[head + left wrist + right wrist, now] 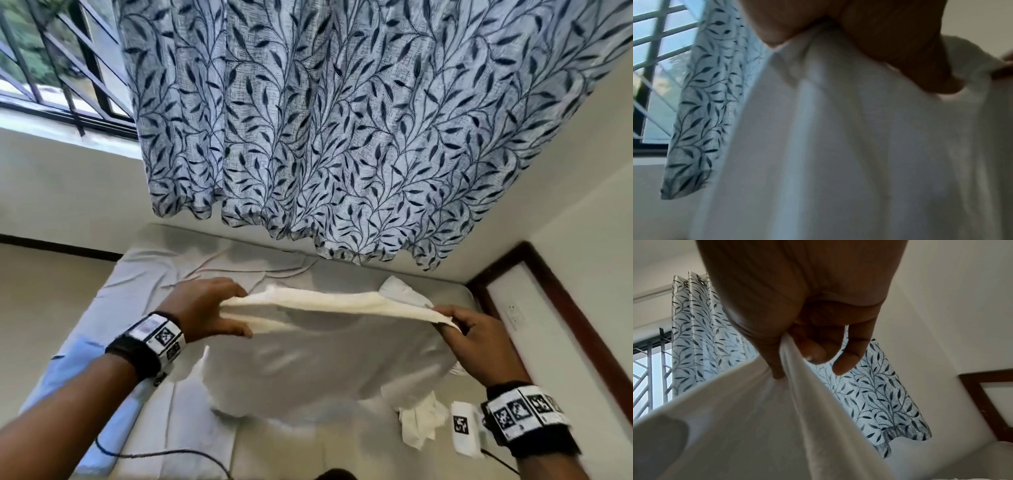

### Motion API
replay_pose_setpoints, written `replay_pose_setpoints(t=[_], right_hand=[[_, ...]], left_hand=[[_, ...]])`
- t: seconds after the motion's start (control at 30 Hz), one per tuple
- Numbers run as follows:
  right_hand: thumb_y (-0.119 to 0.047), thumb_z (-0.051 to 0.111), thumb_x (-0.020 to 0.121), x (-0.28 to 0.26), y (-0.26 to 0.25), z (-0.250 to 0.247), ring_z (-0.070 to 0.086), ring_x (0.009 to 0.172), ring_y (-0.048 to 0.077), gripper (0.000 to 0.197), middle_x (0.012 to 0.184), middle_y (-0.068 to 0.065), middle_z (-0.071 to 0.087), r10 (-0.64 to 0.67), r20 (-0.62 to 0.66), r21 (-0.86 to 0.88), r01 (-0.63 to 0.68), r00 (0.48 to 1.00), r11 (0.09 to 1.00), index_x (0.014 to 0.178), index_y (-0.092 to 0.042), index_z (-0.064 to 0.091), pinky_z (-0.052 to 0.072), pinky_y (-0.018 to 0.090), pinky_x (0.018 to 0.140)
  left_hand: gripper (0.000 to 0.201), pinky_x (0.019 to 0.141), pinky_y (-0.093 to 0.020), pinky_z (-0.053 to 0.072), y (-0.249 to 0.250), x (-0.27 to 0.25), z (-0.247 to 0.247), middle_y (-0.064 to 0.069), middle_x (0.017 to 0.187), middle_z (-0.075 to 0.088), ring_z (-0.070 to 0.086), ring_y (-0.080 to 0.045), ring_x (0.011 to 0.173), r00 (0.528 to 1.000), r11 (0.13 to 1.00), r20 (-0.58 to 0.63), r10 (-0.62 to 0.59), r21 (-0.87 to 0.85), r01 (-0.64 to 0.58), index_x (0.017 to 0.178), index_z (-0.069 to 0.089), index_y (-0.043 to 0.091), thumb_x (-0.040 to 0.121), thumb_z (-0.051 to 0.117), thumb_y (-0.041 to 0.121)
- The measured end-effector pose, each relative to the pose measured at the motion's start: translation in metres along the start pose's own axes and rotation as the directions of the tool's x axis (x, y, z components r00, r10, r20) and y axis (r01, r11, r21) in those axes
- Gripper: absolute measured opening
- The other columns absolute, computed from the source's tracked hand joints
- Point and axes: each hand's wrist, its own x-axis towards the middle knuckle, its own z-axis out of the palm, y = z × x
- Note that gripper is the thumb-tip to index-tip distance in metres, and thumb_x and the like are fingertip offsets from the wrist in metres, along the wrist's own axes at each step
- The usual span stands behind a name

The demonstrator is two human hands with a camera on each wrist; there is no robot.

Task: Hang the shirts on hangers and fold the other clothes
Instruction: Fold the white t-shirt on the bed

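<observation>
A white garment (325, 356) hangs stretched between both hands above the bed, its top edge pulled taut and its body blurred below. My left hand (236, 311) grips the left end of that edge, fingers and thumb curled around the cloth. My right hand (452, 323) pinches the right end between thumb and fingers. The left wrist view shows the white garment (849, 146) under my left hand (869, 53). From the right wrist, my right hand (795, 356) pinches a fold of the white garment (760, 418). More white clothes (421, 425) lie crumpled on the bed.
The bed (150, 274) has a pale rumpled sheet. A leaf-patterned curtain (342, 130) hangs over its far side beside a barred window (51, 58). A dark wooden door frame (561, 308) stands at the right. A white tagged block (464, 431) and a black cable (154, 455) lie near me.
</observation>
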Motion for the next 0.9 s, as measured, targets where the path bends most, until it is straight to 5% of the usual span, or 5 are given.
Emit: replay_pose_setpoints(t=[0.17, 0.3, 0.6, 0.77, 0.9], right_hand=[[-0.005, 0.071, 0.094, 0.003, 0.017, -0.006, 0.061, 0.085, -0.01, 0.025, 0.092, -0.021, 0.066, -0.041, -0.084, -0.07, 0.036, 0.996, 0.997, 0.1, -0.029, 0.075, 0.043, 0.005, 0.073], [-0.02, 0.057, 0.103, 0.004, 0.038, -0.007, 0.068, 0.059, 0.011, 0.022, 0.076, -0.011, 0.07, 0.087, -0.048, -0.007, -0.087, 0.995, 0.996, 0.11, -0.038, 0.067, 0.055, 0.038, 0.061], [-0.006, 0.055, 0.095, 0.109, 0.144, 0.03, 0.072, 0.086, 0.034, 0.04, 0.091, -0.003, 0.072, 0.257, 0.132, -0.111, -0.244, 0.957, 0.964, 0.091, -0.045, 0.067, 0.062, 0.05, 0.078], [-0.004, 0.048, 0.101, 0.202, 0.133, 0.033, 0.062, 0.122, 0.038, 0.036, 0.136, 0.017, 0.066, 0.283, 0.077, 0.024, -0.286, 0.956, 0.958, 0.128, -0.014, 0.07, 0.047, 0.041, 0.106], [-0.003, 0.046, 0.103, 0.262, 0.12, 0.004, 0.058, 0.126, 0.039, 0.035, 0.139, 0.021, 0.062, 0.185, -0.072, 0.098, -0.178, 0.98, 0.979, 0.131, -0.008, 0.067, 0.044, 0.038, 0.102]], left_hand=[[0.037, 0.079, -0.036, 0.056, -0.012, -0.013, 0.027, 0.017, 0.106, 0.069, 0.067, -0.017, 0.102, 0.941, 0.977, 0.29, -0.174, 0.173, 0.127, 0.113, 0.066, 0.044, 0.09, 0.042, 0.059], [0.042, 0.079, -0.035, 0.053, -0.015, -0.013, 0.034, 0.003, 0.104, 0.075, 0.07, -0.028, 0.099, 0.951, 0.969, 0.186, -0.248, 0.049, 0.243, 0.12, 0.068, 0.037, 0.089, 0.041, 0.044], [0.022, 0.081, -0.036, 0.048, -0.012, 0.069, 0.057, -0.007, 0.097, 0.071, 0.07, -0.035, 0.092, 0.896, 0.886, -0.053, -0.441, -0.185, 0.425, 0.119, 0.068, 0.016, 0.101, 0.057, 0.008], [0.025, 0.086, -0.041, 0.046, 0.009, 0.145, 0.044, -0.025, 0.114, 0.07, 0.066, -0.045, 0.106, 0.844, 0.852, -0.135, -0.519, -0.164, 0.497, 0.125, 0.065, 0.018, 0.105, 0.049, 0.017], [0.031, 0.087, -0.046, 0.047, 0.026, 0.202, -0.007, -0.03, 0.12, 0.066, 0.064, -0.048, 0.107, 0.808, 0.86, -0.305, -0.504, -0.089, 0.502, 0.13, 0.061, 0.006, 0.107, 0.048, 0.021]])
